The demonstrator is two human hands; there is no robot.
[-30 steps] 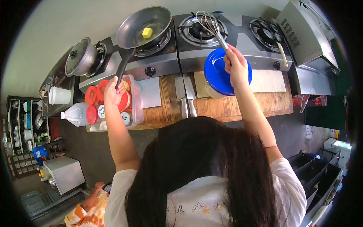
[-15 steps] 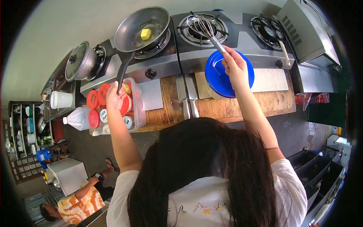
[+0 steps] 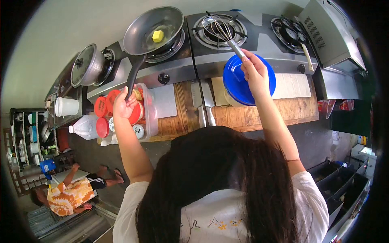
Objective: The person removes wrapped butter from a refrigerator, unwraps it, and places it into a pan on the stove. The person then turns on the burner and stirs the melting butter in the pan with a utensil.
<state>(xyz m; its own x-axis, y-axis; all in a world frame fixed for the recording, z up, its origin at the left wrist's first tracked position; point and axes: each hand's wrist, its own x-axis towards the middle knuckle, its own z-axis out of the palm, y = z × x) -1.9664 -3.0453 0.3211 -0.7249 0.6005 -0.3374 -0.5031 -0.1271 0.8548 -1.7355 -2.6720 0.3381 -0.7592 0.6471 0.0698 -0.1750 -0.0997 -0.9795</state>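
Note:
My left hand (image 3: 125, 106) is closed round the black handle of a grey frying pan (image 3: 133, 34), which is tilted above the left stove's burner. A yellow block (image 3: 158, 36) lies in the pan with some clear liquid around it. My right hand (image 3: 256, 71) grips a metal whisk (image 3: 235, 45) by its handle, its wires up over the middle burner (image 3: 202, 33). Beneath that hand is a blue lid (image 3: 237, 87) on a round container. By my left hand, a clear plastic box (image 3: 152, 117) holds several red-lidded jars.
Two knives (image 3: 208, 99) lie on the wooden board (image 3: 178, 121). A lidded pot (image 3: 91, 67) sits at the left, near a white tub (image 3: 67, 106) and a plastic bottle (image 3: 85, 126). Another person (image 3: 71, 196) in an orange-and-white shirt is at the lower left.
The view has shifted slightly. The whisk and pan keep nearly the same positions, both still held. The other person has come further into view at the lower left, and their arm has moved.

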